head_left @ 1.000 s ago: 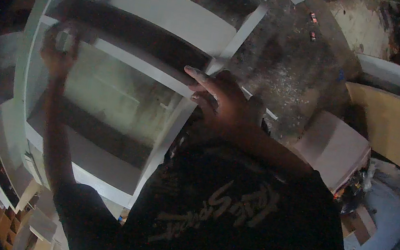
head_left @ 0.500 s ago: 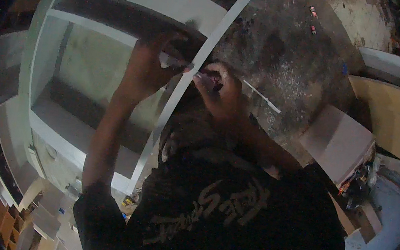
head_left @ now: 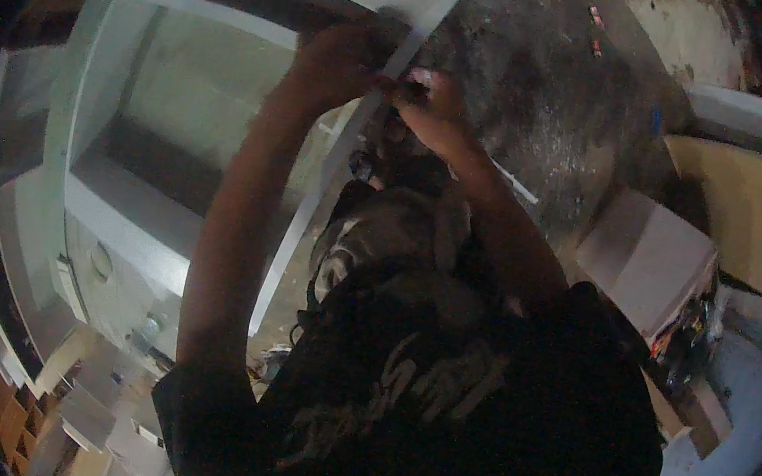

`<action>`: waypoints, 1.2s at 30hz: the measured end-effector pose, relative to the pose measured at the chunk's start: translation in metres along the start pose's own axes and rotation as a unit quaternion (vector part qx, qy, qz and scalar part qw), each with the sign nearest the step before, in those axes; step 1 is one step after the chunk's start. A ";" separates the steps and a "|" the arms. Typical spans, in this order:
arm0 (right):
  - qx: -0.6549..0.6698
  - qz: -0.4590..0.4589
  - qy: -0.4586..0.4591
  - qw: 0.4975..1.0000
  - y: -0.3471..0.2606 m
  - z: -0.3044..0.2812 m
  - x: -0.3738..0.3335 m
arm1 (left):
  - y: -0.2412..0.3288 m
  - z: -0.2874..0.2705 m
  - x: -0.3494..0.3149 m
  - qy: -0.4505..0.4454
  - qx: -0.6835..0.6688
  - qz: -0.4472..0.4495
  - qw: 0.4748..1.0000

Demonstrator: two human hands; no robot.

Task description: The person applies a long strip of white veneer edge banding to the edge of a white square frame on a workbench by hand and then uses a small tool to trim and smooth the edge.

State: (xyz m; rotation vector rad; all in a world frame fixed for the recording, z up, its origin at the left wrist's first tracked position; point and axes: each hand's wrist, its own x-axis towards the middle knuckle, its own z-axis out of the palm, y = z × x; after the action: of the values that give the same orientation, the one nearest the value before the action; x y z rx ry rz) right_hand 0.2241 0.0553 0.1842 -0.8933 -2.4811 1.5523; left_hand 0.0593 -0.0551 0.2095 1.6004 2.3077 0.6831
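A long white edge point(head_left: 347, 143) of a pale cabinet frame runs slantwise between my hands. My left hand point(head_left: 335, 66) is on its left side, fingers curled in against the edge, blurred and dark; whatever they grip cannot be made out. Across the edge, my right hand point(head_left: 434, 116) is closed, with its fingertips at the strip. A small pale pinkish thing point(head_left: 420, 77) shows at its fingers, its kind unclear. The cabinet point(head_left: 201, 73) has white rails around greenish-grey recessed panels.
A stained dark floor point(head_left: 541, 96) lies to the right, with a thin white stick point(head_left: 513, 182) on it. Farther right are a pale box point(head_left: 649, 261) and a tan board point(head_left: 751, 207). Shelves and wooden pieces point(head_left: 16, 422) stand at the lower left.
Both hands have moved away from me, up along the white edge. The view has shifted a little, and the pale thing near my left hand no longer shows.
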 end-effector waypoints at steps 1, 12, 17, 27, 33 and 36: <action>0.005 0.004 0.000 1.000 -0.007 -0.006 -0.004 | 0.003 -0.001 0.000 -0.005 0.020 -0.004 1.000; 0.030 -0.078 0.064 0.994 0.009 -0.014 0.008 | 0.000 -0.049 0.028 -0.005 0.142 -0.252 0.957; 0.085 -0.079 0.035 0.993 -0.024 -0.008 -0.011 | -0.092 -0.051 0.010 0.062 0.127 -0.308 0.941; -0.003 -0.244 0.273 0.931 -0.016 -0.025 0.010 | -0.140 -0.075 0.000 0.412 -0.122 -0.089 0.898; -0.033 -0.180 0.290 0.939 -0.017 -0.104 0.063 | -0.129 -0.062 -0.003 0.417 -0.174 -0.215 0.866; -0.033 -0.234 0.294 0.926 -0.009 -0.129 0.119 | -0.137 -0.059 -0.015 0.415 -0.154 -0.308 0.842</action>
State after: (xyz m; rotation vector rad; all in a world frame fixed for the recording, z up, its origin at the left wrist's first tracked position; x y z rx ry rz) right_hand 0.1689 0.2162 0.2268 -0.5878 -2.0963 0.8849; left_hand -0.0730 -0.1219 0.1896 0.3344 2.7977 1.6700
